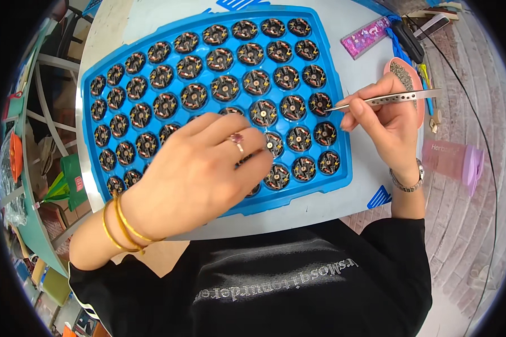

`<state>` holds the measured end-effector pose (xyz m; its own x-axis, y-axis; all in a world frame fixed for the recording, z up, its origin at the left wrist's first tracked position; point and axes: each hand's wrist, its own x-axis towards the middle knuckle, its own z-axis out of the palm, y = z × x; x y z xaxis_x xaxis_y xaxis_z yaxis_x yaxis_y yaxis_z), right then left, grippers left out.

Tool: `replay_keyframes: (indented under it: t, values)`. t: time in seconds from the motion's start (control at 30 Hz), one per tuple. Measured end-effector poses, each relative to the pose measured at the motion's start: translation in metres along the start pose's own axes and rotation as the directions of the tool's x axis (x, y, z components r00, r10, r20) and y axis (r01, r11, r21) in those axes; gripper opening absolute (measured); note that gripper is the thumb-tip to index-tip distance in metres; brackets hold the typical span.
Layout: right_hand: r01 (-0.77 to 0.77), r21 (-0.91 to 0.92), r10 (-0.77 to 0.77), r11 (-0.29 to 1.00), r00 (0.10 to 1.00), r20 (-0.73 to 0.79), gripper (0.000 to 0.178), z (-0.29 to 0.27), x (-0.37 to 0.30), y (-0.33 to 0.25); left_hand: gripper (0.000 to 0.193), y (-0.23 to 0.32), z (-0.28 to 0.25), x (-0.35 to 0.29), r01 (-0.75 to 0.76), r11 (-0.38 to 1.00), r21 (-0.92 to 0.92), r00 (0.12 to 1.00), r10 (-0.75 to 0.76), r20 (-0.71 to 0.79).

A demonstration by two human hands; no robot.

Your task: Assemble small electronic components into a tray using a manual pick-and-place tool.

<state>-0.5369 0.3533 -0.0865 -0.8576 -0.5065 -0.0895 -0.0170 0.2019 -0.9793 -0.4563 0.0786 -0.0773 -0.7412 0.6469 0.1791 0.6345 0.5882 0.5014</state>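
A blue plastic tray (343,163) holds rows of round black motor-like parts (225,88) with copper, red and yellow bits. My left hand (199,168), with a ring and gold bangles, reaches over the tray's near middle. Its fingers curl down among the parts, and the tips are hidden beneath it. My right hand (385,121) grips silver tweezers (399,98) beyond the tray's right edge. The tweezers point left, with their tip at a round part (320,104) in the rightmost column.
Right of the tray stands a pink dish (420,112) of small grey pieces (401,74). Nearby are a pink glittery case (365,37), a purple translucent bottle (452,162) and a thin black cable (480,121). Shelving with assorted goods (45,168) is at the left.
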Motion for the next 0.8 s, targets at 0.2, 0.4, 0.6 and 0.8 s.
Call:
replay_keyframes:
  t: [0.2, 0.4, 0.6, 0.8]
  values:
    - [-0.06, 0.054, 0.061, 0.997, 0.998, -0.026, 0.019, 0.0, -0.004, 0.004, 0.022, -0.001, 0.02, 0.007, -0.077, 0.996, -0.055, 0.997, 0.075, -0.026]
    - [-0.099, 0.099, 0.096, 0.99, 0.995, 0.039, 0.02, 0.012, -0.004, 0.011, 0.036, -0.01, 0.02, 0.003, -0.066, 0.997, -0.036, 0.998, 0.066, 0.008]
    - [-0.107, 0.12, 0.102, 0.987, 0.993, 0.052, 0.02, 0.017, -0.001, 0.011, 0.042, -0.01, 0.021, -0.003, -0.097, 0.994, -0.047, 0.994, 0.099, 0.037]
    - [-0.124, 0.06, 0.12, 0.99, 0.991, 0.066, 0.019, 0.02, -0.009, 0.002, 0.05, -0.008, 0.03, -0.005, -0.179, 0.982, -0.065, 0.982, 0.182, 0.055]
